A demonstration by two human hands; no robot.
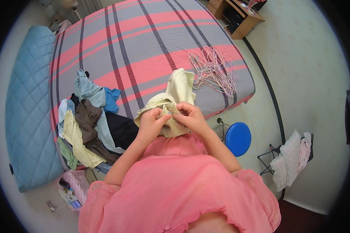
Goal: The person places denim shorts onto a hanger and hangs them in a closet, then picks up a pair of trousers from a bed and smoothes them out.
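Observation:
A pale yellow garment (179, 86), bunched in front of me, lies partly on the bed's near edge and partly against my lap; its folds hide what kind it is. My left hand (153, 121) pinches its edge between thumb and fingers. Close by on the right, my right hand (189, 116) grips the same edge, fingertips nearly meeting the left thumb. To the left is a heap of clothes, with a brown garment (87, 119), a cream one (74, 136), a light blue one (90, 90) and a black one (120, 130).
The striped bed (144, 39) stretches away ahead, with a blue padded headboard (31, 105) at left. A tangle of pink and white hangers (214, 72) lies near its right corner. On the floor at right stand a blue round stool (238, 139) and a folding rack holding white cloth (287, 159).

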